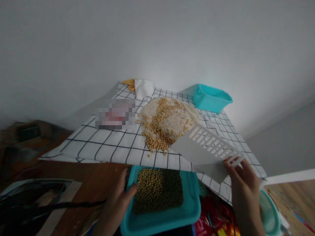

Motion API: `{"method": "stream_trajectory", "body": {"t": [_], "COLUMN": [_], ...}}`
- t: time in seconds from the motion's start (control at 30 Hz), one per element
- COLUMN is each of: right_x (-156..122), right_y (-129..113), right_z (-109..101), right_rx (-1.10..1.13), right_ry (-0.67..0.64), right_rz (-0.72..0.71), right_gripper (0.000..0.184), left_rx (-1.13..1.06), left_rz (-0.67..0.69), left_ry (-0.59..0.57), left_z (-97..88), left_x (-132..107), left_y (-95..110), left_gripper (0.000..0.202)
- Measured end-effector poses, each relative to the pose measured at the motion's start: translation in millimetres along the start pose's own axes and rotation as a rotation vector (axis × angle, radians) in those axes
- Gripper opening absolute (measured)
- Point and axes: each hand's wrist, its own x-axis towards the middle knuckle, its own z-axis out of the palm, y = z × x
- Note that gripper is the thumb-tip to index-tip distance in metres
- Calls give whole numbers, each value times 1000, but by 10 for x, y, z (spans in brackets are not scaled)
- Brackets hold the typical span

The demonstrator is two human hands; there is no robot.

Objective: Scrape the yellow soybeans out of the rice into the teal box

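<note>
L hand [116, 201] is holding the teal tray [162, 219] by its L side, thumb lying over the rim, fingers going down outside. Tray is sitting just below the table's front edge, carrying yellow beans [150, 180] at back L & dark green beans [172, 193] along the R & front. R hand [242, 183] is gripping the white slotted board [197, 147] by its slotted R end, fingers closing round the edge; board is tilting, its solid L end reaching the near R side of the heap; can't tell if it's touching. Heap is lying mid-table on the checked cloth [118, 141]: pale grain [172, 123] w/ loose beans [157, 141] spreading over it & spilling twd the front edge. Farther out, a teal bin [209, 100] is standing back R, white cloth [144, 88] is lying back L, & a pixelated item [115, 114] is resting L of the heap.
</note>
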Motion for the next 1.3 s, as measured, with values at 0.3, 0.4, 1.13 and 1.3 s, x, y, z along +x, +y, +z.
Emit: {"method": "stream_trajectory", "body": {"t": [0.3,0.4,1.13,1.3], "right_x": [9,24,34,16], "right_y": [-111,-117,-103,-121], "right_z": [327,365,432,469], "right_rx": [45,58,47,52], "right_ry": [-139,-183,-254,-268], "right_rz": [7,12,12,29], "right_gripper": [22,21,24,22], "left_rx": [-13,-6,-7,-34], "left_rz": [-8,-6,3,-21], "left_ry": [-33,-12,-2,-1], "left_z": [-26,-33,-65,-67], "left_x": [40,48,3,32], "left_y": [-24,-44,45,-10], "left_gripper": [79,81,74,78]}}
